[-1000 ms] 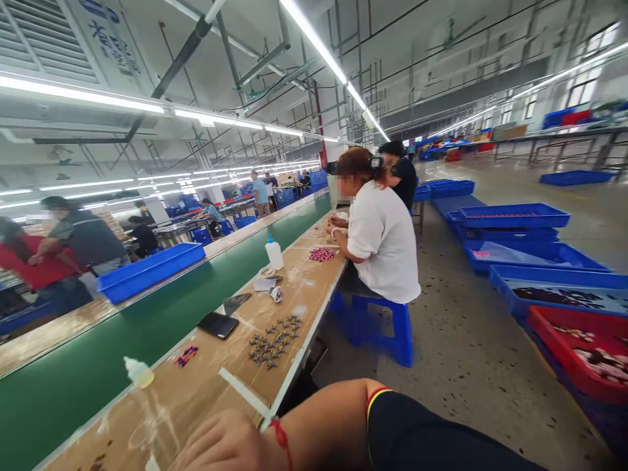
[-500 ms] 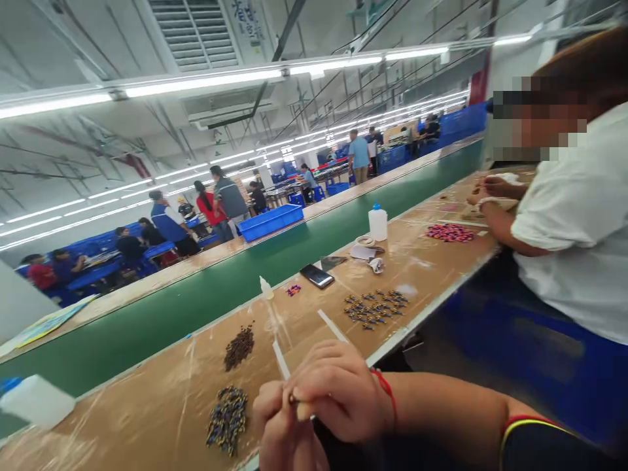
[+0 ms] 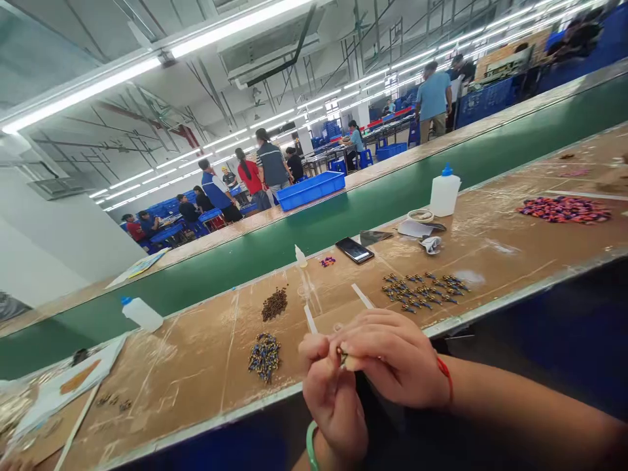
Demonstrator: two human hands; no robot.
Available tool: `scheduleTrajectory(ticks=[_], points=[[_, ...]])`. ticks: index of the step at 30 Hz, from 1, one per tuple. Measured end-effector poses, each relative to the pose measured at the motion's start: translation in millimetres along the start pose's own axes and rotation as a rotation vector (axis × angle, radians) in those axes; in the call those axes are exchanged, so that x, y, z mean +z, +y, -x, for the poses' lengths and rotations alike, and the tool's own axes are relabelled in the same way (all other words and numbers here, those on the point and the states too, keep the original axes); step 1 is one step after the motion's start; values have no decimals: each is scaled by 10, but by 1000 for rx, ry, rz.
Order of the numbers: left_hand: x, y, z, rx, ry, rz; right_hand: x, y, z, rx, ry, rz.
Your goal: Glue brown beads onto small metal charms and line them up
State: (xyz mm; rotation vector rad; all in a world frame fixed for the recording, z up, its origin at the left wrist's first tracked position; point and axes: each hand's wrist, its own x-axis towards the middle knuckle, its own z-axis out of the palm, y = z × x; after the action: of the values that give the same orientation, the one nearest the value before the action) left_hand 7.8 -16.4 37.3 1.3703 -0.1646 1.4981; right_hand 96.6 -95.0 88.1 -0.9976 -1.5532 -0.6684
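Note:
My left hand (image 3: 333, 399), with a green bangle at the wrist, and my right hand (image 3: 397, 356), with a red cord, meet above the table's near edge. Both are closed, fingertips pinching a tiny dark and yellowish piece (image 3: 342, 356) whose kind I cannot make out. Left of them lies a heap of small blue-and-gold pieces (image 3: 265, 358). Behind it is a pile of small brown pieces (image 3: 275, 304). More blue-and-gold pieces (image 3: 424, 291) are spread out to the right, beyond my right hand.
A phone (image 3: 354, 250), a small dropper bottle (image 3: 300, 256) and white blue-capped bottles (image 3: 445, 191) (image 3: 142, 314) stand or lie on the brown-covered table (image 3: 196, 366). Pink-and-purple pieces (image 3: 564, 209) are heaped right. A green conveyor belt (image 3: 255, 252) runs behind, with a blue bin (image 3: 311, 190) beyond.
The view has swung, so the table's left part shows and the neighbouring person at the right has left the frame. My hands stay together around the tiny piece.

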Motion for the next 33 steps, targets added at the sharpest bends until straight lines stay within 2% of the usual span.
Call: scheduleTrajectory(ticks=[3,7,11,18,22,28,33], points=[[30,-19,12,11,-8,4,-40,12,8,-11,4,-14],[35,-34,37,9,-77,17,-119,-3,-3,-33,10,0],[86,-4,-32,-18,-86,60,-183,-19,-26,-39,33,73],[143,83,-141,-198,-99,143,-189,0,-10,-133,173,224],[133,126,-122,-288,-99,205,-173,-12,-3,-169,166,277],[147,147,-133,-289,-68,171,-164,-8,22,-178,145,297],[176,133,-132,-356,-52,166,-182,26,56,-162,121,291]])
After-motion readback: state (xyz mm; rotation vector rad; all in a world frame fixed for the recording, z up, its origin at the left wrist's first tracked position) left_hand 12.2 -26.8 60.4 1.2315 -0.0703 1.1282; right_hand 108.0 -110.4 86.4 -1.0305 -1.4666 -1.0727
